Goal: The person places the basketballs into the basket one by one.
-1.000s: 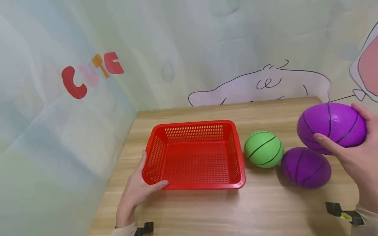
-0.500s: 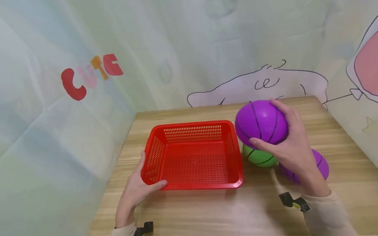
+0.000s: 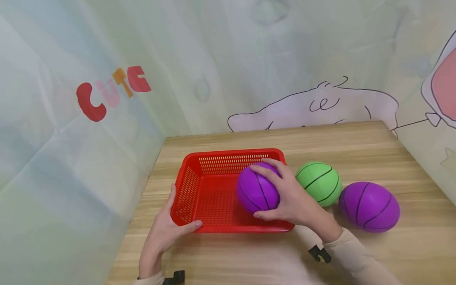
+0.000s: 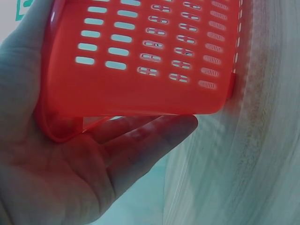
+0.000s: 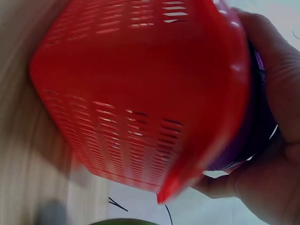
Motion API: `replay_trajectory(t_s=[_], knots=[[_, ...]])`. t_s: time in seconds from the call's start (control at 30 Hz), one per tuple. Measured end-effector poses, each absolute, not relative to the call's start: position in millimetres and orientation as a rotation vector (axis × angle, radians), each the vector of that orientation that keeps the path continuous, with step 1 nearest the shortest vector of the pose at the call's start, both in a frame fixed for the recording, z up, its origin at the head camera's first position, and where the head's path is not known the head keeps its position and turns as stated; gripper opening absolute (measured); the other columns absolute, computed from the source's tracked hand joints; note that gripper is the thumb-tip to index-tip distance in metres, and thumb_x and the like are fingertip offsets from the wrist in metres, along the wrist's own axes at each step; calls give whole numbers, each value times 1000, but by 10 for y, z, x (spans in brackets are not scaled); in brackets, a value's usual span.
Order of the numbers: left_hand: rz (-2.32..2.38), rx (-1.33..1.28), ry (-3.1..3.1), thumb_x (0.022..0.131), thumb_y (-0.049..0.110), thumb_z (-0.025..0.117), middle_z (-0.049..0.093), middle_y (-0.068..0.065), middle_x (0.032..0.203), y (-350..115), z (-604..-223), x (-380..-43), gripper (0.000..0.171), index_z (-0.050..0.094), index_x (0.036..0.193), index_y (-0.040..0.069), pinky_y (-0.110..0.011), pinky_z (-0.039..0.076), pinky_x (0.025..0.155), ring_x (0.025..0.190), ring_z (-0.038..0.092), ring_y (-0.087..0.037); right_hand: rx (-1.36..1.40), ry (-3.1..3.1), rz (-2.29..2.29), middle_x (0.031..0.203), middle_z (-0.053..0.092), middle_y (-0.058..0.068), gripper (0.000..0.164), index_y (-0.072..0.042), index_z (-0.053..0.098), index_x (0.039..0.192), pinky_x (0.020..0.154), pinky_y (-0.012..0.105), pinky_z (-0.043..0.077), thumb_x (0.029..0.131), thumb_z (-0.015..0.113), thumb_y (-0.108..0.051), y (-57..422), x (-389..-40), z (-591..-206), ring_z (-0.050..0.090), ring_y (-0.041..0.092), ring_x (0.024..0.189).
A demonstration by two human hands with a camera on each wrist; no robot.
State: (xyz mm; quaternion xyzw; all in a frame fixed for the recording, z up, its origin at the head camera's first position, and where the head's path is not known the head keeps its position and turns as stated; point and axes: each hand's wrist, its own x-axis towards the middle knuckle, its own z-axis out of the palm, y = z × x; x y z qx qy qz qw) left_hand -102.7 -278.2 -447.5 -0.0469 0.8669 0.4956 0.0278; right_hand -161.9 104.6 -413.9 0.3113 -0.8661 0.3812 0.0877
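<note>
A red plastic basket with slotted walls stands on the table. At its front-left corner my left hand holds it, thumb over the front rim and fingers along the outer left side; in the left wrist view those fingers lie against the basket wall. My right hand grips a purple toy basketball with black lines, over the right part of the basket. The right wrist view shows this ball dark behind the basket's rim, partly hidden by it.
Right of the basket sits a green toy basketball. Beside it lies a second purple toy basketball. The wooden table meets a printed curtain at the back and left.
My right hand has carried the purple basketball leftward and down, from the far right, past the green ball, to over the basket. My left hand stays on the basket's corner.
</note>
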Motion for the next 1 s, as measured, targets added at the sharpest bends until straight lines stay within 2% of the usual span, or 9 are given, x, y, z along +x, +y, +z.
replay_trajectory(t_s=[0.13, 0.2, 0.43, 0.57, 1.0], knots=[[1506, -176, 2682, 77, 42, 103, 45, 0, 171, -2773, -4480, -1019, 139, 8, 177, 48, -48, 65, 102, 144, 53, -30, 1025, -2582, 973, 172, 37, 9, 114, -40, 48, 166, 104, 62, 57, 68, 106, -53, 962, -1618, -4236, 44, 38, 152], [1496, -188, 2685, 77, 43, 103, 45, 0, 171, -2772, -4487, -1012, 139, 7, 177, 48, -48, 65, 102, 144, 53, -29, 1047, -2592, 911, 169, 41, 11, 108, -38, 51, 163, 106, 63, 52, 70, 105, -52, 941, -1608, -4275, 46, 38, 151], [1510, -182, 2687, 76, 42, 104, 49, 1, 168, -2769, -4495, -1000, 138, 10, 176, 52, -47, 66, 100, 142, 56, -28, 1134, -2618, 842, 162, 50, 9, 82, -35, 61, 156, 108, 56, 42, 84, 97, -52, 937, -1584, -4311, 49, 32, 150], [1508, -190, 2689, 75, 42, 104, 49, 1, 169, -2767, -4487, -1000, 139, 10, 176, 52, -46, 66, 99, 141, 56, -29, 1141, -2609, 851, 158, 52, 10, 70, -34, 64, 153, 111, 60, 41, 90, 93, -48, 952, -1575, -4267, 52, 32, 148], [1500, -175, 2685, 78, 40, 103, 49, -2, 169, -2778, -4510, -1049, 137, 9, 177, 49, -47, 65, 100, 142, 56, -30, 1127, -2624, 841, 153, 56, 7, 66, -27, 63, 154, 114, 59, 36, 95, 89, -41, 958, -1576, -4202, 53, 26, 145]])
